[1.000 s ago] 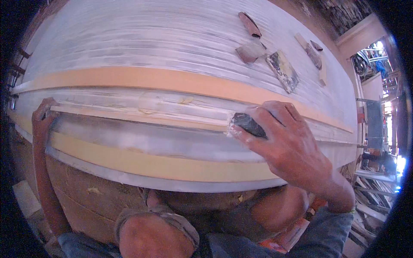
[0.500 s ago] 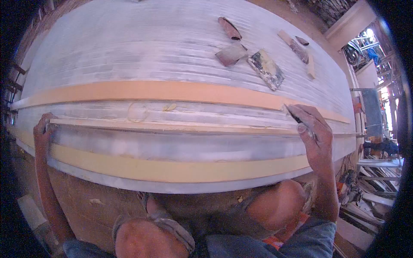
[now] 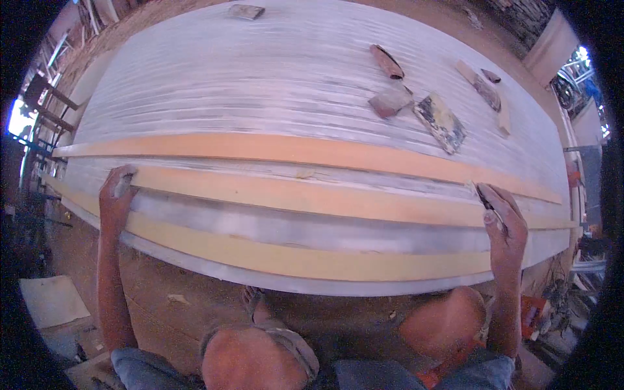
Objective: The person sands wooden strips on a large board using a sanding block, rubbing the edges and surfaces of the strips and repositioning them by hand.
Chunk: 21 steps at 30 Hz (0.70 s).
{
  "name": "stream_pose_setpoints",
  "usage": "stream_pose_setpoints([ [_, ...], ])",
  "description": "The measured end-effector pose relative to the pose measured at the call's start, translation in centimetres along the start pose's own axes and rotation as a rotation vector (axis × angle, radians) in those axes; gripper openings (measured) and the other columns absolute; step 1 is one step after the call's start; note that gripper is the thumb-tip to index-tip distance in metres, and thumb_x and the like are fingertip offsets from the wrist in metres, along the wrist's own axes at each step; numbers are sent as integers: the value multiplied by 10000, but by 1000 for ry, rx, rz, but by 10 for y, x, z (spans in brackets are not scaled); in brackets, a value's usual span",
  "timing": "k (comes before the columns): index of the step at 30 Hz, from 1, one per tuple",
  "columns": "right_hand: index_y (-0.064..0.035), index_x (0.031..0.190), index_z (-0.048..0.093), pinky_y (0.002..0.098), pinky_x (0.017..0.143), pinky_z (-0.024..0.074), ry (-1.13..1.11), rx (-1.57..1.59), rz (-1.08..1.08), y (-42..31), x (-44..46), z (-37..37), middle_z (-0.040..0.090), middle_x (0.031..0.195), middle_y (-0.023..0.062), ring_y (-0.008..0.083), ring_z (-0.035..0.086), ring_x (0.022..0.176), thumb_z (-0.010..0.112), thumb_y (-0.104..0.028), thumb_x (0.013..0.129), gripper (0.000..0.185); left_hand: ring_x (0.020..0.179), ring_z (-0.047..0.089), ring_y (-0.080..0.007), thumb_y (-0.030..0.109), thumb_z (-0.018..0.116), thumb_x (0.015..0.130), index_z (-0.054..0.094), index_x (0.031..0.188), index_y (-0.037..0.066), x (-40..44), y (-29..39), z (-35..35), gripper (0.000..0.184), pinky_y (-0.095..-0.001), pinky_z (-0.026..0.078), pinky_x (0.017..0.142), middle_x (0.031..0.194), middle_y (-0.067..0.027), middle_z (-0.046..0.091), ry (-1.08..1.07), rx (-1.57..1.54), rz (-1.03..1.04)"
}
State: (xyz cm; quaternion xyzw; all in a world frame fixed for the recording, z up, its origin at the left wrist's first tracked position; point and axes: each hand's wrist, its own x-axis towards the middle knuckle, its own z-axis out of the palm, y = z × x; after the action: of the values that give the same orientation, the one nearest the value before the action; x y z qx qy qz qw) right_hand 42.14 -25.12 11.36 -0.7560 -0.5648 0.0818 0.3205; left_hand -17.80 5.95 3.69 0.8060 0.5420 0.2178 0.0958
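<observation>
A long pale wooden strip [image 3: 292, 195] lies broad face up between two others on a large whitish ribbed panel [image 3: 214, 84]. My left hand [image 3: 118, 188] is closed on its left end, fingers curled over the edge. Near its right part my right hand [image 3: 507, 218] is closed around a dark, flat scraper [image 3: 484, 195], with a pale smear at the tip. That hand also rests against the strip; whether it grips it is hidden. Behind runs an orange-toned strip [image 3: 260, 146]; nearer me is a yellowish strip [image 3: 312, 258]. A small putty-like smear [image 3: 304, 174] shows behind the middle strip.
On the panel lie rolled sandpaper [image 3: 387, 62], a grey folded piece [image 3: 391, 102], a smeared flat plate [image 3: 440, 123], a wood offcut [image 3: 504, 122] and another piece [image 3: 246, 12]. My knees [image 3: 253, 357] are below the front edge. Scrap boards lie on the floor.
The middle strip has turned from its narrow edge to broad face up, both hands staying at it. My view has shifted left, so the panel's left end shows more.
</observation>
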Motion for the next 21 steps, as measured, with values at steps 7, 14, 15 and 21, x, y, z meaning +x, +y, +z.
stream_pose_setpoints([
  [7, -2, 1246, 674, 399, 1072, 425, 15, 16, -58, 4, -5, 5, 661, 1256, 167, 308, 607, 1204, 611, -176, 959, 342, 1354, 495, -315, -21, 624, 827, 622, 1329, 55, 28, 18, 4, 508, -416, 350, 1164, 1399, -156, 588, 23, 24, 114],
  [14, 7, 1245, 673, 411, 1053, 443, -49, -87, -58, 10, -15, -8, 662, 1241, 178, 314, 618, 1178, 578, -238, 1000, 360, 1429, 392, -328, 199, 671, 884, 567, 1413, 112, 72, -47, 13, 546, -443, 283, 1209, 1498, -141, 492, -178, 192, 228],
  [15, 16, 1271, 655, 406, 1068, 428, -43, -53, -19, 20, -19, -13, 653, 1265, 181, 300, 602, 1200, 568, -203, 1000, 359, 1429, 392, -328, 199, 671, 884, 567, 1413, 112, 69, -45, 10, 546, -443, 283, 1209, 1498, -141, 492, -169, 201, 218],
  [21, 30, 1266, 650, 407, 1068, 422, -29, -40, 7, 2, -14, -18, 647, 1287, 185, 288, 592, 1210, 551, -156, 999, 340, 1153, 566, -361, 152, 697, 845, 680, 1128, 70, 73, 8, 19, 295, -470, 405, 1073, 1126, -152, 655, 42, 216, 398],
])
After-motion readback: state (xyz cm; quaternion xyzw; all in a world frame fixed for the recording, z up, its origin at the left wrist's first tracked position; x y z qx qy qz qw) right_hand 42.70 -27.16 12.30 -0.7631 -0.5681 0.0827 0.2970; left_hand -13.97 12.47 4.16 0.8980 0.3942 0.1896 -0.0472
